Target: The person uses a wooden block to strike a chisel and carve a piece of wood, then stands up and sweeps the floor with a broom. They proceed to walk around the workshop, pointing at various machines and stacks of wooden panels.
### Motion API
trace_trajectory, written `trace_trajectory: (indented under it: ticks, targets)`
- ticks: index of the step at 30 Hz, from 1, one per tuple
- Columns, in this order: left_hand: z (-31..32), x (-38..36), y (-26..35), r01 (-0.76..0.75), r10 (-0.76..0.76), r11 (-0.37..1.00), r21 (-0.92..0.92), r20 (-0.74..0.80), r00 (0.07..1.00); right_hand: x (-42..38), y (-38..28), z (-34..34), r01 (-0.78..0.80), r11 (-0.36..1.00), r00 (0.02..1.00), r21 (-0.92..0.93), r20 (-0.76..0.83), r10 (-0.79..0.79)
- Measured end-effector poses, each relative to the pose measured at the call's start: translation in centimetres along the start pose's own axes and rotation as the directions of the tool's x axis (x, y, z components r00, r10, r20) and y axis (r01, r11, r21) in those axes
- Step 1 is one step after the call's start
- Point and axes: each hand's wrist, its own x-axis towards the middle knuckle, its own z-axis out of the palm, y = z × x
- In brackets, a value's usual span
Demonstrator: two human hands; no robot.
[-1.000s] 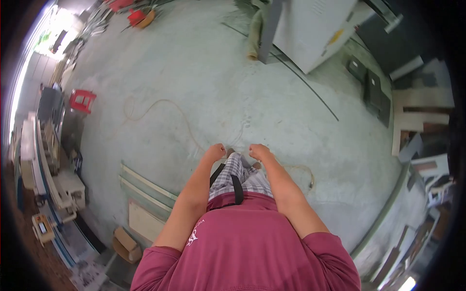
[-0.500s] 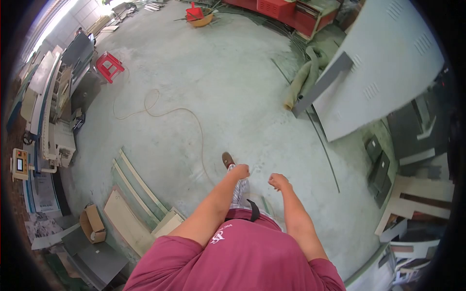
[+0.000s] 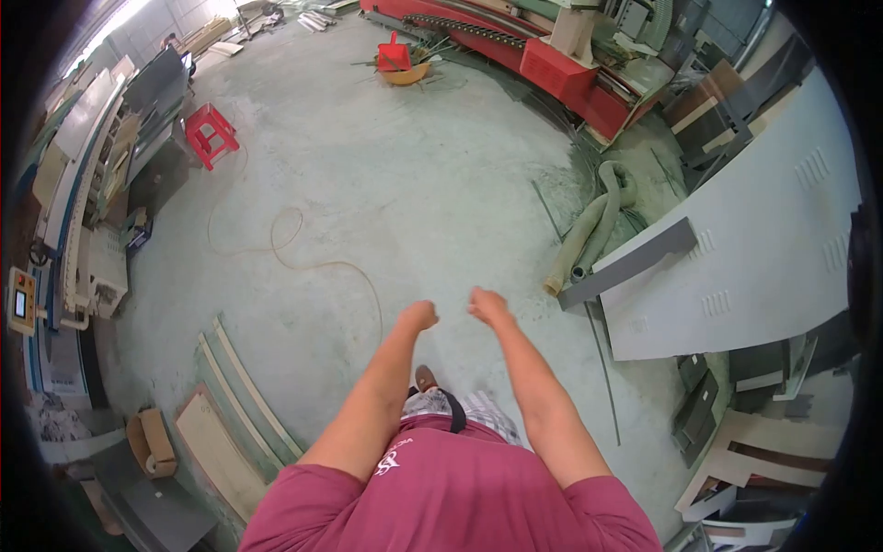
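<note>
My left hand (image 3: 420,316) is held out in front of my body with its fingers curled closed, and no object shows in it. A short gap to its right, my right hand (image 3: 487,305) is also closed in a loose fist, with nothing visible sticking out. Both hands hang in the air above the grey concrete floor (image 3: 405,202), touching nothing. A brown shoe (image 3: 424,377) shows below them. Left of the hands, a thin hose (image 3: 354,268) lies in a loop on the floor.
A red stool (image 3: 212,135) stands at left beside a long machine (image 3: 69,202). Boards (image 3: 221,442) lie at lower left, near a cardboard box (image 3: 152,442). At right are thick hoses (image 3: 589,230) and a large white panel (image 3: 736,267). A red machine (image 3: 561,78) stands at the back.
My view has tilted up, showing more of the red machine at the back. Both hands have risen and come closer together, still closed.
</note>
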Motion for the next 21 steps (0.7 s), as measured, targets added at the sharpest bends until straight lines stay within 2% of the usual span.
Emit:
trace_trajectory:
  ticks: [1,2,4,8,11,13,17,21]
  targets:
    - [-0.8,0.8,-1.8,0.015,-0.014,1.0,0.007,-0.015,1.0,1.8,-2.1,-0.2,0.081,0.997,0.996,0.018,0.027,-0.082]
    - [-1.2,1.6,-3.6,0.028,-0.028,1.0,0.01,-0.026,0.999,3.8,-4.2,-0.1,0.078,0.997,0.995,0.027,0.063,-0.08]
    - [-2.7,2.4,-6.0,0.065,-0.064,0.997,0.047,-0.005,0.998,6.0,-7.9,-1.3,0.178,0.984,0.975,-0.013,0.139,-0.174]
    - [-6.5,3.7,-9.0,0.119,-0.119,0.992,-0.034,-0.005,0.993,12.2,-10.3,-3.1,0.225,0.974,0.949,-0.03,0.233,-0.212]
    - [-9.9,5.4,-9.4,0.234,-0.233,0.963,-0.132,0.024,0.972,17.5,-8.8,-3.6,0.204,0.977,0.934,-0.069,0.312,-0.173]
    - [-11.7,8.3,-10.2,0.222,-0.223,0.966,-0.133,0.005,0.975,21.4,-7.2,-4.6,0.175,0.975,0.93,-0.136,0.348,-0.118]
    - [-14.4,15.1,-10.9,0.228,-0.234,0.963,-0.145,-0.029,0.972,28.6,-4.2,-7.1,0.183,0.97,0.923,-0.161,0.369,-0.113]
    - [-20.0,22.1,-7.4,0.276,-0.282,0.939,-0.204,-0.002,0.959,35.4,-1.9,-11.1,0.212,0.967,0.906,-0.144,0.401,-0.139]
